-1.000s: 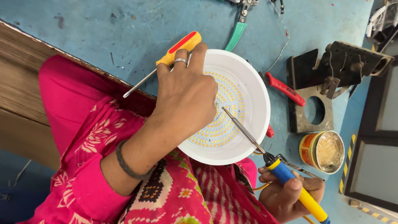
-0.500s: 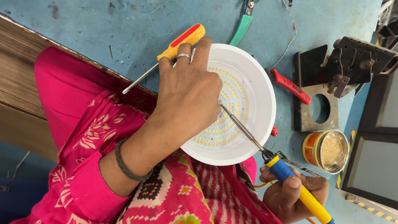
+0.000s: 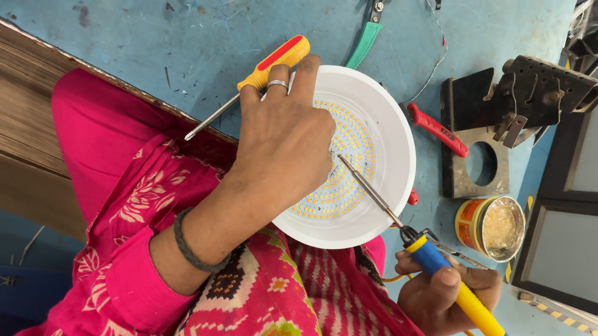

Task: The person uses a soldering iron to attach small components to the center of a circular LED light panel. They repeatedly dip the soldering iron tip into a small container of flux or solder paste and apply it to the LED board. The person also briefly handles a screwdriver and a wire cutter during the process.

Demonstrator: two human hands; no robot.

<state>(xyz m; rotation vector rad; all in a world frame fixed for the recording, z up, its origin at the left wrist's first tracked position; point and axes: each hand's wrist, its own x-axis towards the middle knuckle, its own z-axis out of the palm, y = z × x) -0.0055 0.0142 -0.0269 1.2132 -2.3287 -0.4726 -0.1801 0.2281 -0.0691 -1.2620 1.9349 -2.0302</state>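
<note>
Blue-painted bench top (image 3: 146,35), scratched, serves as the work surface, with a wooden edge along the person's side. Nearest the camera, the right hand (image 3: 444,298) has its fingers wrapped around a blue-and-yellow soldering iron (image 3: 432,258), tip resting on the round white LED panel (image 3: 359,160), while the left hand (image 3: 288,143) lies fingers curled over that panel, steadying it at the bench edge. Beyond lie a yellow-red screwdriver (image 3: 264,73), an open flux tin (image 3: 492,226), a black metal bracket (image 3: 526,98) and green-handled pliers (image 3: 347,2).
</note>
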